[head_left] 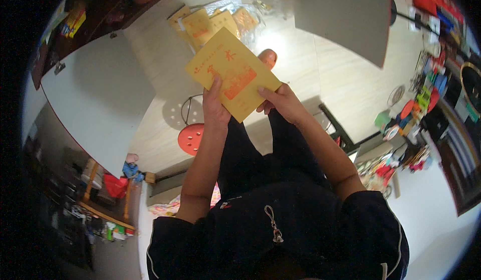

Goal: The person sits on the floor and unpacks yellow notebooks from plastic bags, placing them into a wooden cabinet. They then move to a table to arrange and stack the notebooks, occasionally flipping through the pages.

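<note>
We hold 1 yellow envelope with red print up in front of us, over our lap, both hands gripping its near edge. The left hand pinches the lower left part, thumb on the face and fingers behind. The right hand clamps the lower right corner the same way, thumb on top. The envelope is tilted, its far corner pointing toward 12 o'clock.

Beyond it, at 12 o'clock on the pale floor, lies a loose stack of more yellow envelopes, some on clear plastic wrap. A red round stool stands at 8 o'clock from the envelope, just beside our left forearm. A white table sits at 9 o'clock, and a grey board at 1 o'clock.

We judge the step in hand to be handling this single envelope, taken apart from the stack. Any next move calls for 1 hand keeping a firm pinch while the other shifts, since the paper is thin and bends easily.
</note>
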The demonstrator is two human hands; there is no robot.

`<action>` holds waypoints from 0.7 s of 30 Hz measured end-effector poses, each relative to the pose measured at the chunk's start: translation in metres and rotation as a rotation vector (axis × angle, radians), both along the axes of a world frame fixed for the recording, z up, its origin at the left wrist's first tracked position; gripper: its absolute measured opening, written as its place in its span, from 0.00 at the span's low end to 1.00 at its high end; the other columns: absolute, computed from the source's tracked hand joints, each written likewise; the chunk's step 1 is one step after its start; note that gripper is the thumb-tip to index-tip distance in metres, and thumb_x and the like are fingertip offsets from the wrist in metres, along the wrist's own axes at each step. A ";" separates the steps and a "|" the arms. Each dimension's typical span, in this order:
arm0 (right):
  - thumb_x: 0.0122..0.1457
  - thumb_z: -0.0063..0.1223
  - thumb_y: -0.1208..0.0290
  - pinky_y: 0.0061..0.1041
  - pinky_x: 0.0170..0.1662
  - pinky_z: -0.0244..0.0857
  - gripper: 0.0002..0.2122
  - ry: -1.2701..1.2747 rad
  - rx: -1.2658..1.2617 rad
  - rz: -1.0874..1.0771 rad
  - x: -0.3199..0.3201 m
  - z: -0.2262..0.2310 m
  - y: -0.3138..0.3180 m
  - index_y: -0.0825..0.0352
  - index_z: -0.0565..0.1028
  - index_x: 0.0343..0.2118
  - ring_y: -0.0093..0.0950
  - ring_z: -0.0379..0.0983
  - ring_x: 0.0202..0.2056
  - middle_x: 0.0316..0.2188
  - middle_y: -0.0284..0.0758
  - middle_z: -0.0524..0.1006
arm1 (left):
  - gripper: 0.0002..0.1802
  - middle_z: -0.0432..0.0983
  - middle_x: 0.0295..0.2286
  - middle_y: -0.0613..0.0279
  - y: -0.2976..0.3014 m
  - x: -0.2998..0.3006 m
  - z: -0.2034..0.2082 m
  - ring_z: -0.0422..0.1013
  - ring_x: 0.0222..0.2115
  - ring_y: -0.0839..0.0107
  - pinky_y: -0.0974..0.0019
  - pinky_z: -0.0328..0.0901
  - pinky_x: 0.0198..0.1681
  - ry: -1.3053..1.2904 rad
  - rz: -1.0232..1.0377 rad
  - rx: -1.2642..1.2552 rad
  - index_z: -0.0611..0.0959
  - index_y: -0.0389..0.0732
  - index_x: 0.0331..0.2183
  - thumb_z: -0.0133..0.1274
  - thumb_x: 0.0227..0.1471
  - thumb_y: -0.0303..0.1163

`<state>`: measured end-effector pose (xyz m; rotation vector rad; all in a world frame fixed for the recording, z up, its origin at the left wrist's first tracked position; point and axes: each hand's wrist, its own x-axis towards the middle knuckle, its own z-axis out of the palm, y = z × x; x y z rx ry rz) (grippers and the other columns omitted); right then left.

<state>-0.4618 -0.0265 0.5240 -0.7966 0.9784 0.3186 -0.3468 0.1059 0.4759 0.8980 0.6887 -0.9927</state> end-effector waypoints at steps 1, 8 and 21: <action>0.58 0.43 0.64 0.16 0.21 0.64 0.14 0.042 -0.061 0.004 -0.011 0.007 0.003 0.71 0.66 0.40 0.19 0.69 0.20 0.21 0.33 0.72 | 0.20 0.66 0.43 0.57 -0.001 -0.012 0.008 0.66 0.43 0.64 0.60 0.64 0.45 0.032 -0.018 0.008 0.64 0.37 0.48 0.45 0.54 0.30; 0.59 0.41 0.68 0.16 0.17 0.60 0.13 0.158 -0.216 -0.216 -0.078 0.048 0.018 0.71 0.64 0.42 0.18 0.64 0.15 0.17 0.30 0.69 | 0.22 0.63 0.47 0.54 -0.016 -0.056 0.040 0.62 0.47 0.63 0.58 0.60 0.49 0.106 -0.363 -0.039 0.61 0.37 0.51 0.41 0.56 0.35; 0.59 0.40 0.71 0.17 0.21 0.63 0.10 0.218 0.362 -1.709 -0.162 0.003 0.189 0.70 0.65 0.41 0.21 0.66 0.20 0.26 0.35 0.71 | 0.19 0.71 0.36 0.57 0.070 -0.006 0.014 0.69 0.32 0.70 0.69 0.64 0.37 0.001 -1.302 0.264 0.70 0.39 0.44 0.44 0.53 0.39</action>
